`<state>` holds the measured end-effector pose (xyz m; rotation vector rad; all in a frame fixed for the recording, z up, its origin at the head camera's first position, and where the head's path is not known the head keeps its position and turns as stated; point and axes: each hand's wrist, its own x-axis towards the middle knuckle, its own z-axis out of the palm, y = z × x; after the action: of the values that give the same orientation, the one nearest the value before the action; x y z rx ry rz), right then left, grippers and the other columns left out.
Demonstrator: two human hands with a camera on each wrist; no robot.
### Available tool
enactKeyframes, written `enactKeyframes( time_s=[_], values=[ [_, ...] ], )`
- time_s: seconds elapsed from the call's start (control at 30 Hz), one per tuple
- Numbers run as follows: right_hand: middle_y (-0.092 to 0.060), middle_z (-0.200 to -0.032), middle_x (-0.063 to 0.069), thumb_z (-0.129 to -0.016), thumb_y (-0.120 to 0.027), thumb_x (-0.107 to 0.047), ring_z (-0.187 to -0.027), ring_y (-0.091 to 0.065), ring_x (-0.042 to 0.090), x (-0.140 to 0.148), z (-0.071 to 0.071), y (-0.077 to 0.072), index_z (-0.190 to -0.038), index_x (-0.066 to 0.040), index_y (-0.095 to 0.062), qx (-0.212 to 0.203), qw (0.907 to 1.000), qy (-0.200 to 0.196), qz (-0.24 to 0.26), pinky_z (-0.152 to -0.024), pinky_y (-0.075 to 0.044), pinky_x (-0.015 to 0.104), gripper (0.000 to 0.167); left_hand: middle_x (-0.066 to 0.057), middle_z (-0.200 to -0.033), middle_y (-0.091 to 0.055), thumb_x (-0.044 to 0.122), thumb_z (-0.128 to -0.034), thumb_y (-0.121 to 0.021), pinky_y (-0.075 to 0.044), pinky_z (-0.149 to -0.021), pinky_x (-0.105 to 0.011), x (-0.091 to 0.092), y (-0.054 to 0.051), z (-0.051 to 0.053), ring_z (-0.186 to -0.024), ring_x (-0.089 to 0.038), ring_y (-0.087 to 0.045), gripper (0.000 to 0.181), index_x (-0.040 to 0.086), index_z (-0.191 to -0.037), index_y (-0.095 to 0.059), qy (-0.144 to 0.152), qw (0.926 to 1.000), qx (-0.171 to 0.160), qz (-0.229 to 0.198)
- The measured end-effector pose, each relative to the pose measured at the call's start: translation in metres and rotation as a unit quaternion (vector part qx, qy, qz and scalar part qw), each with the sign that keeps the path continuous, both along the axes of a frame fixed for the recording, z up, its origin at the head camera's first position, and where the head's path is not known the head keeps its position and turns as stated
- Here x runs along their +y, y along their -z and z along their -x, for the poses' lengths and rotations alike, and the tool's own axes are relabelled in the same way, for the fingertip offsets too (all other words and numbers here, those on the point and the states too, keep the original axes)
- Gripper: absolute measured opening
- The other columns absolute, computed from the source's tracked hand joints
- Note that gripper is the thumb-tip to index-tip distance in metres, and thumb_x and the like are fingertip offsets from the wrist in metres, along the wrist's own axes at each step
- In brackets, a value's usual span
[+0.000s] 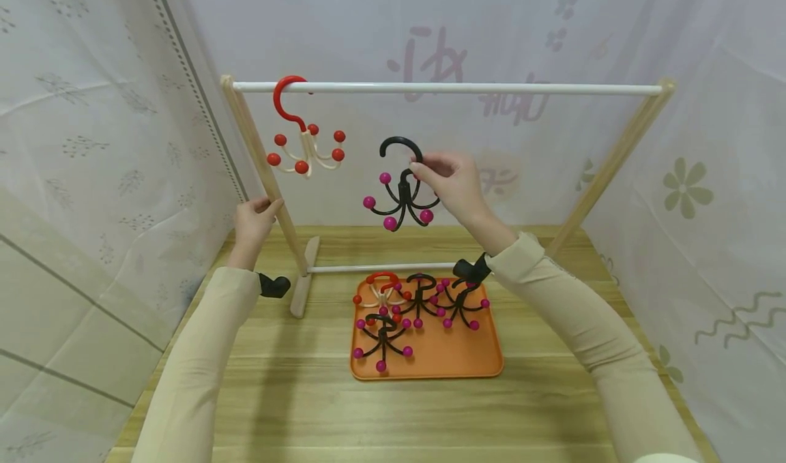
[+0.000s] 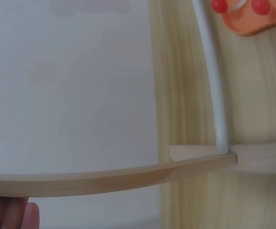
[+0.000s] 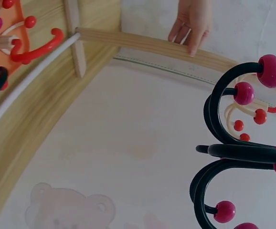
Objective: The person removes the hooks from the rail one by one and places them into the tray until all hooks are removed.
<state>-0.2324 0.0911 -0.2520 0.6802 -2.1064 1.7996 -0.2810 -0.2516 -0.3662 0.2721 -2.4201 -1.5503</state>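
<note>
My right hand (image 1: 457,183) pinches a black multi-arm hanger (image 1: 404,193) by the lower part of its hook, holding it upright in mid-air below the white top rail (image 1: 442,88). Magenta balls tip its curved arms; they loom close in the right wrist view. At the left, my left hand (image 1: 253,226) holds the rack's wooden post (image 1: 252,132) between thumb and fingers. In the left wrist view, some fingers (image 2: 14,213) show at the post's edge. A red-hooked hanger (image 1: 288,105) with cream arms and red balls hangs near the rail's left end.
An orange tray (image 1: 457,361) on the wooden table (image 1: 295,395) carries several black hangers (image 1: 460,303) and a red-hooked one. Behind it runs the rack's white lower bar (image 1: 344,269). The right post (image 1: 604,166) stands beyond my right forearm. Pale printed curtains surround the table.
</note>
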Motion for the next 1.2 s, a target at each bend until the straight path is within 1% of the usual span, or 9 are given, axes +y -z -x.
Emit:
enactKeyframes(
  time_s=[0.13, 0.27, 0.4, 0.5, 0.7, 0.87, 1.0, 1.13, 1.2],
  values=[
    [-0.065, -0.087, 0.012, -0.081, -0.062, -0.001, -0.080, -0.061, 0.019, 0.008, -0.003, 0.009, -0.095, 0.012, -0.063, 0.003, 0.9998, -0.020, 0.007, -0.070, -0.047, 0.026, 0.019, -0.022, -0.113, -0.054, 0.031, -0.0870, -0.055, -0.045, -0.080, -0.034, 0.001, -0.001, -0.001, -0.099, -0.029, -0.053, 0.050, -0.006, -0.119, -0.051, 0.002, 1.0000, 0.006, 0.001],
    [-0.065, -0.090, 0.013, -0.082, -0.062, -0.003, -0.083, -0.061, 0.023, 0.015, -0.006, 0.020, -0.096, 0.012, -0.062, -0.020, 0.9995, -0.025, 0.006, -0.074, -0.047, 0.029, 0.020, -0.022, -0.112, -0.055, 0.031, -0.0872, -0.055, -0.045, -0.079, -0.032, 0.001, -0.001, -0.001, -0.099, -0.029, -0.053, 0.048, -0.006, -0.118, -0.052, 0.004, 1.0000, 0.006, 0.003],
    [-0.065, -0.093, 0.010, -0.082, -0.065, -0.012, -0.087, -0.060, 0.022, 0.025, 0.000, 0.040, -0.097, 0.006, -0.064, -0.052, 0.9982, -0.029, 0.003, -0.077, -0.046, 0.030, 0.023, -0.021, -0.112, -0.055, 0.030, -0.0879, -0.054, -0.045, -0.079, -0.029, 0.001, -0.001, 0.000, -0.100, -0.029, -0.053, 0.047, -0.006, -0.118, -0.052, 0.005, 1.0000, 0.007, 0.004],
    [-0.065, -0.094, 0.009, -0.081, -0.066, -0.014, -0.087, -0.060, 0.019, 0.033, 0.005, 0.055, -0.096, 0.004, -0.065, -0.055, 0.9973, -0.046, 0.014, -0.079, -0.046, 0.030, 0.024, -0.021, -0.111, -0.055, 0.028, -0.0881, -0.054, -0.045, -0.079, -0.028, 0.001, -0.001, 0.000, -0.100, -0.029, -0.053, 0.046, -0.007, -0.118, -0.052, 0.004, 1.0000, 0.008, 0.002],
    [-0.066, -0.091, 0.010, -0.082, -0.064, -0.011, -0.084, -0.060, 0.020, 0.043, -0.001, 0.077, -0.097, 0.008, -0.064, -0.053, 0.9965, -0.065, 0.004, -0.073, -0.048, 0.032, 0.024, -0.022, -0.114, -0.054, 0.027, -0.0878, -0.055, -0.045, -0.081, -0.032, 0.001, -0.002, 0.000, -0.101, -0.029, -0.052, 0.047, -0.007, -0.120, -0.051, 0.002, 1.0000, 0.008, -0.004],
    [-0.065, -0.093, 0.009, -0.082, -0.063, -0.009, -0.090, -0.059, 0.023, 0.049, -0.011, 0.092, -0.099, 0.008, -0.063, -0.099, 0.9928, -0.066, -0.008, -0.074, -0.048, 0.029, 0.024, -0.022, -0.114, -0.053, 0.026, -0.0876, -0.056, -0.045, -0.082, -0.034, 0.002, -0.003, -0.001, -0.101, -0.028, -0.053, 0.046, -0.007, -0.119, -0.051, 0.001, 0.9999, 0.008, -0.007],
    [-0.064, -0.094, 0.014, -0.083, -0.061, -0.004, -0.088, -0.059, 0.027, 0.051, -0.026, 0.096, -0.099, 0.013, -0.060, -0.105, 0.9920, -0.066, -0.024, -0.074, -0.048, 0.028, 0.024, -0.022, -0.113, -0.054, 0.029, -0.0877, -0.055, -0.045, -0.082, -0.033, 0.002, -0.004, -0.002, -0.101, -0.030, -0.053, 0.048, -0.007, -0.119, -0.051, 0.001, 1.0000, 0.002, 0.003],
    [-0.060, -0.098, 0.024, -0.084, -0.059, -0.001, -0.089, -0.060, 0.020, 0.055, -0.038, 0.106, -0.102, 0.017, -0.057, -0.117, 0.9893, -0.083, -0.027, -0.077, -0.048, 0.029, 0.025, -0.021, -0.113, -0.054, 0.032, -0.0877, -0.054, -0.045, -0.082, -0.033, 0.003, -0.004, -0.002, -0.100, -0.029, -0.053, 0.050, -0.007, -0.119, -0.051, 0.004, 1.0000, -0.001, 0.008],
    [-0.059, -0.099, 0.025, -0.084, -0.058, 0.000, -0.088, -0.060, 0.017, 0.058, -0.043, 0.112, -0.103, 0.016, -0.057, -0.126, 0.9874, -0.091, -0.028, -0.077, -0.048, 0.031, 0.025, -0.021, -0.114, -0.054, 0.033, -0.0877, -0.053, -0.044, -0.082, -0.034, 0.002, -0.003, -0.002, -0.100, -0.030, -0.053, 0.051, -0.006, -0.120, -0.051, 0.002, 1.0000, -0.001, 0.010]
  ],
)
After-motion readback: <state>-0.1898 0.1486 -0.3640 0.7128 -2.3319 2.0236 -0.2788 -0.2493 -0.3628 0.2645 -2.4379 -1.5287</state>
